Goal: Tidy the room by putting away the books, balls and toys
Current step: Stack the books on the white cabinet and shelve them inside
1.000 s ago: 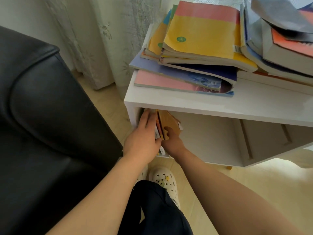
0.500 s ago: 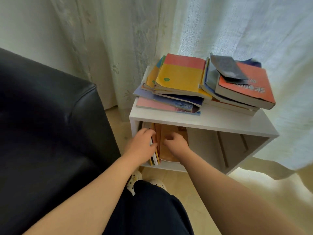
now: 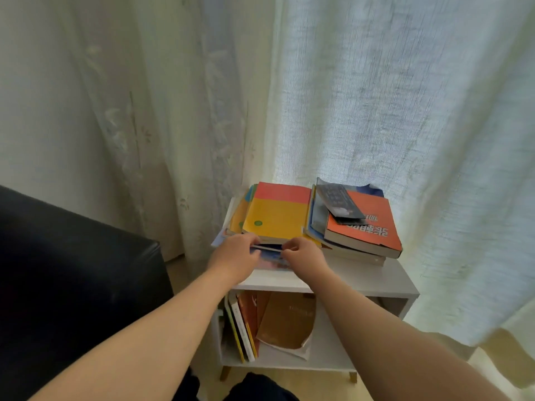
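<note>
— Where are the hands?

— Both are at the front edge of the left stack on top of the white shelf unit (image 3: 376, 280). The left hand (image 3: 234, 254) and the right hand (image 3: 304, 253) sit close together, knuckles up.

— What are the fingers doing?

— They are curled on both hands. They pinch the front edge of a thin blue book (image 3: 267, 248) that lies low in that stack, just under the yellow-and-red book (image 3: 278, 215). How far the fingers reach beneath it I cannot tell.

— What else is on top of the unit?

— There is a second stack on its right half, with an orange book (image 3: 367, 227) uppermost and a dark booklet (image 3: 338, 202) lying across that.

— And inside the unit?

— A few upright books (image 3: 243, 328) stand against its left wall. A brown book (image 3: 286, 322) leans against them, tilted.

— What is around the unit?

— A black sofa (image 3: 72, 270) is to its left and a pale curtain (image 3: 376, 96) hangs behind it.
</note>
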The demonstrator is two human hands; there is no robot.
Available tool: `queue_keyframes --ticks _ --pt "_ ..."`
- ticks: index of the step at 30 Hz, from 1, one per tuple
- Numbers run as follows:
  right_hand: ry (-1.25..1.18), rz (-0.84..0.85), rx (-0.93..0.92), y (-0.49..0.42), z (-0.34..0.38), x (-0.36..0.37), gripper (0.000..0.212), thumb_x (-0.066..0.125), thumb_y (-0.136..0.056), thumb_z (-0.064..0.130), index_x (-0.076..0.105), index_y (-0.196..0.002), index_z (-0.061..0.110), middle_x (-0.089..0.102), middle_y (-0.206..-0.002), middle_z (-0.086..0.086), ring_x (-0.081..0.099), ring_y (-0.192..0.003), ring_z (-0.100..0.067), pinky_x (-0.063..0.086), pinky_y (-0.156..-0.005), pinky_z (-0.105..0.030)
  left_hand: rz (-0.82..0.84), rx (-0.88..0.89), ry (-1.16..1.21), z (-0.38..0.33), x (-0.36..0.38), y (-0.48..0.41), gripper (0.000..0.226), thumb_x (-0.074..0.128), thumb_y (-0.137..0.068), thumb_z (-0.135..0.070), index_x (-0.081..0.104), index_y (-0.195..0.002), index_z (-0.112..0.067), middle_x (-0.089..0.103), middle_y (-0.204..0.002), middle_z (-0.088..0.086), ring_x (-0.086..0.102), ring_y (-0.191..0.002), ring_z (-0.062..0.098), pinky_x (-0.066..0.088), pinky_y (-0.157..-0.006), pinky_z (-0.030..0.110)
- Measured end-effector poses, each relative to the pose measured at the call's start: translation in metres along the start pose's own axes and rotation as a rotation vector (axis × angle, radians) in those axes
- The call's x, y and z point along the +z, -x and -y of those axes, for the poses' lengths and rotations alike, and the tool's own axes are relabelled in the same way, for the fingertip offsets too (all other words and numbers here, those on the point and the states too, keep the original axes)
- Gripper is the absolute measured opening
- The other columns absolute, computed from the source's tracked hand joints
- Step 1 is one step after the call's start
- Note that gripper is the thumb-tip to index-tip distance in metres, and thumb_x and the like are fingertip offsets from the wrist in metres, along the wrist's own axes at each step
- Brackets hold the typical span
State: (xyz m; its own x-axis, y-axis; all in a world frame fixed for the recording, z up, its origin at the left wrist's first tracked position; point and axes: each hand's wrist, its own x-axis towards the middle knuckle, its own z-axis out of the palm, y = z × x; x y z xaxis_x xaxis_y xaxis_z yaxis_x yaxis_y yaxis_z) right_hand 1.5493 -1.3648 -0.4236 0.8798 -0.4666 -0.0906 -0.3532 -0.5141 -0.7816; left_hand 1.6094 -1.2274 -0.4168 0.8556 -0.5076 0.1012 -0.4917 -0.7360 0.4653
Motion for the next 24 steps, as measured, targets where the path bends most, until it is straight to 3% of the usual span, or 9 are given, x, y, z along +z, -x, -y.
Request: queue_keyframes --ticks 3,6,10,12,14,21,24 --pt "0.110 -0.067 -0.058 -0.023 0.004 -0.012 0.033 0.048 -0.091 0.017 0.055 -0.123 0.015 0.061 -0.120 -0.006 0.059 -0.100 -0.024 0.050 -0.083 -0.034 -0.049 0.026 -0.017 -0.004 -0.005 -0.032 0.031 0.048 -0.095 -0.024 0.057 -0.125 -0.021 0.057 -0.129 -0.002 0.053 -0.115 0.019 0.042 -0.087 0.029" --pt "0.423 -0.111 -0.215 -0.047 0.004 -0.014 0.044 0.050 -0.089 0.022 0.047 -0.133 0.023 0.051 -0.135 -0.001 0.046 -0.122 -0.024 0.040 -0.100 -0.037 -0.091 0.065 -0.056 0.002 0.003 -0.068 0.032 0.048 -0.094 -0.025 0.056 -0.125 -0.020 0.055 -0.131 -0.002 0.047 -0.121 0.019 0.041 -0.096 0.032" --pt "0.750 -0.003 -0.305 -0.079 -0.006 -0.006 0.068 0.051 -0.087 0.037 0.022 -0.147 0.028 0.029 -0.150 0.000 0.021 -0.140 -0.023 0.016 -0.115 -0.039 0.086 0.022 -0.141 0.012 0.024 -0.112 0.046 0.043 -0.096 -0.035 0.039 -0.139 -0.019 0.037 -0.147 0.002 0.031 -0.137 0.022 0.031 -0.109 0.038" --pt "0.834 0.025 -0.302 -0.090 -0.010 -0.002 0.078 0.054 -0.083 0.043 0.014 -0.149 0.028 0.030 -0.148 -0.001 0.023 -0.138 -0.025 0.012 -0.116 -0.040 0.180 -0.035 -0.130 0.015 0.032 -0.124 0.045 0.042 -0.096 -0.040 0.041 -0.133 -0.016 0.039 -0.143 0.004 0.039 -0.129 0.024 0.036 -0.104 0.041" --pt "0.875 -0.008 -0.351 -0.097 -0.010 -0.001 0.083 0.059 -0.079 0.047 0.016 -0.148 0.027 0.035 -0.143 -0.004 0.030 -0.133 -0.026 0.014 -0.115 -0.040 0.194 -0.044 -0.123 0.020 0.038 -0.131 0.048 0.040 -0.095 -0.047 0.038 -0.132 -0.015 0.035 -0.141 0.000 0.044 -0.122 0.025 0.040 -0.099 0.042" --pt "0.909 -0.044 -0.441 -0.107 -0.011 -0.005 0.070 0.059 -0.079 0.050 0.034 -0.139 0.023 0.046 -0.130 -0.007 0.041 -0.123 -0.027 0.023 -0.109 -0.038 0.125 -0.024 -0.083 0.036 0.056 -0.139 0.057 0.036 -0.094 -0.055 0.025 -0.141 -0.023 0.019 -0.148 -0.006 0.036 -0.132 0.021 0.035 -0.104 0.039" --pt "0.967 -0.075 -0.504 -0.106 -0.011 -0.004 0.060 0.060 -0.078 0.051 0.050 -0.127 0.018 0.057 -0.117 -0.010 0.054 -0.109 -0.030 0.039 -0.098 -0.038 0.195 -0.039 0.084 0.038 0.054 -0.147 0.061 0.040 -0.095 -0.050 0.022 -0.146 -0.022 0.011 -0.153 -0.008 0.024 -0.139 0.016 0.024 -0.113 0.037"
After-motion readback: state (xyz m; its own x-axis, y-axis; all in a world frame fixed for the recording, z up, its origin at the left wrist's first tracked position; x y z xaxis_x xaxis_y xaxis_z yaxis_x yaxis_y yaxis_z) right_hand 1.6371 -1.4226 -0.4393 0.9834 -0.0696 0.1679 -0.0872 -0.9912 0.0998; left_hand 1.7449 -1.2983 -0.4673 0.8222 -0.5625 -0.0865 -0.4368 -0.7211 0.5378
